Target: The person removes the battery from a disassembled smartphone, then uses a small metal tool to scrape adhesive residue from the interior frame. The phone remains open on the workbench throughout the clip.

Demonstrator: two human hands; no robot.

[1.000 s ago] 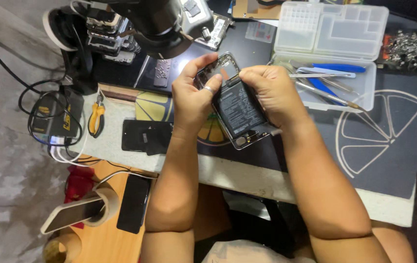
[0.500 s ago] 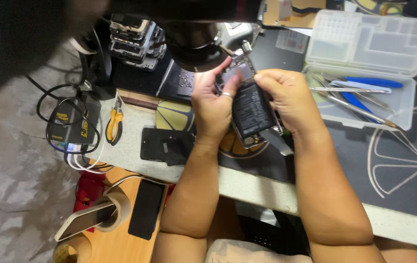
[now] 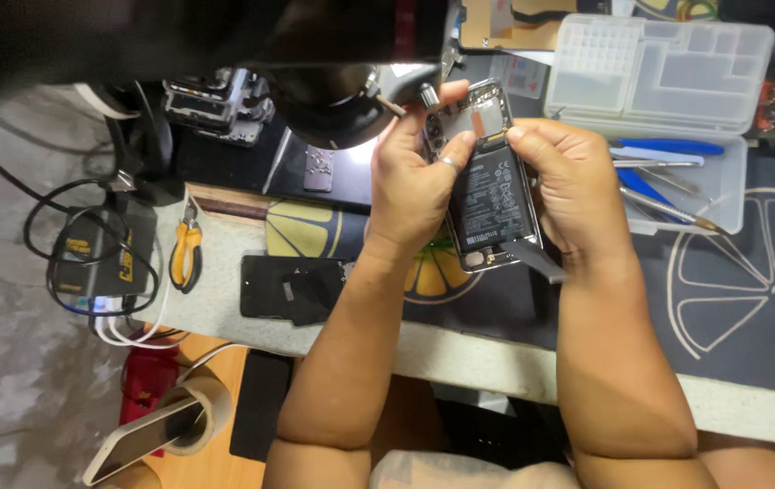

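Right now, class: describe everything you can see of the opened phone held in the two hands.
The opened phone has its back cover off, showing a black battery and a metal frame with parts exposed at the top. It is held upright above the mat, lit from a lamp. The left hand grips its left edge; the right hand grips the right, thumb near the top.

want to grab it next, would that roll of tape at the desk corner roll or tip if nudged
The tape roll lies flat on its side, so it probably slides rather than rolls. A phone rests across it and would likely slip off. It sits near the desk edge, so it might drop.
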